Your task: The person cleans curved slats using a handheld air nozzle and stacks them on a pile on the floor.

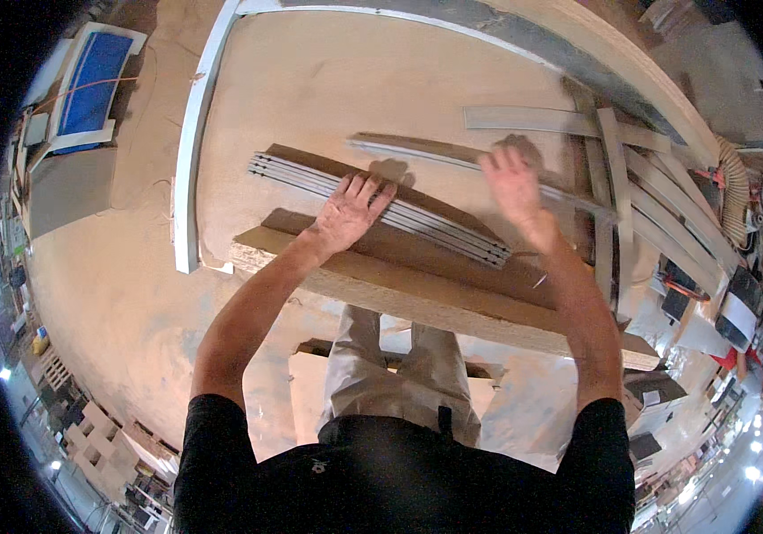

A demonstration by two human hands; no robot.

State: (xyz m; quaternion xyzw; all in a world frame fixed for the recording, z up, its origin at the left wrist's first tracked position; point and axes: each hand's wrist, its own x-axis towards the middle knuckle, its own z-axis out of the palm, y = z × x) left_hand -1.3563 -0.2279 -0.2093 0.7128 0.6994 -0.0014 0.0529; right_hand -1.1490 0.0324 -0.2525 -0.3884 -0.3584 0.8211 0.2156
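The left hand (pixel 353 212) is resting on long, narrow grey strips (pixel 444 230), whether gripping unclear. On the brown table (pixel 310 76), their long axis is running far left to near right. The blurred right hand (pixel 511 182) is reaching, open, near a single grey strip (pixel 417 152).

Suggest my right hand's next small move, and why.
I'd probably close your right hand on the loose grey strip and draw it toward you: it lies near that hand, apart from the side-by-side grey strips your left hand rests on.
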